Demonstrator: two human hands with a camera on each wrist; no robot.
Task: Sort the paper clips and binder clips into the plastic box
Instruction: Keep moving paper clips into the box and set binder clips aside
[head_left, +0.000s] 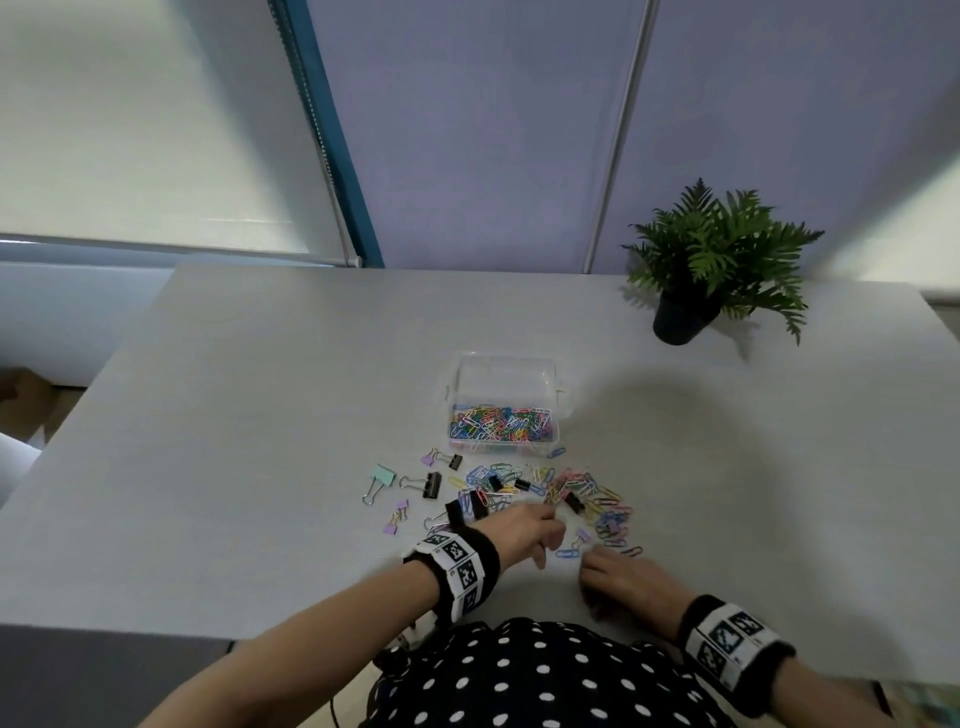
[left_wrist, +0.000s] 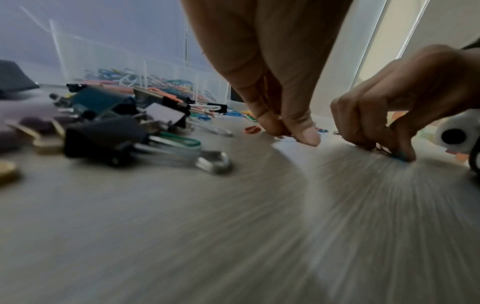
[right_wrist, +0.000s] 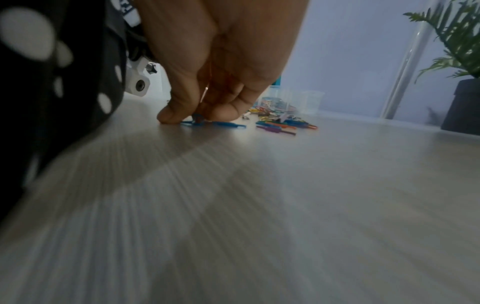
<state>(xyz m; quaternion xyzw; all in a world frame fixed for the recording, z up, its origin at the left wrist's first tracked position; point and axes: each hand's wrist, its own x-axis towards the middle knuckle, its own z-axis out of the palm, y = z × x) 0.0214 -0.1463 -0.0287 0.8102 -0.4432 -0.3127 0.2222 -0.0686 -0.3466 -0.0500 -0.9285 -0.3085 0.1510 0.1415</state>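
The clear plastic box (head_left: 556, 387) stands mid-table, its near compartment full of coloured paper clips (head_left: 501, 423). In front of it lies a loose pile of paper clips (head_left: 566, 491) mixed with small black binder clips. More binder clips (head_left: 431, 483) lie to the left, among them a mint one (head_left: 383, 475). My left hand (head_left: 524, 530) points its fingertips (left_wrist: 309, 137) down onto the table at the pile's near edge; whether they hold a clip is hidden. My right hand (head_left: 618, 571) pinches a blue paper clip (right_wrist: 221, 123) flat against the table.
A potted fern (head_left: 711, 260) stands at the table's far right. The grey table (head_left: 260, 415) ends at a wall behind and drops off on the left. My polka-dot clothing (head_left: 535, 675) hangs over the near edge.
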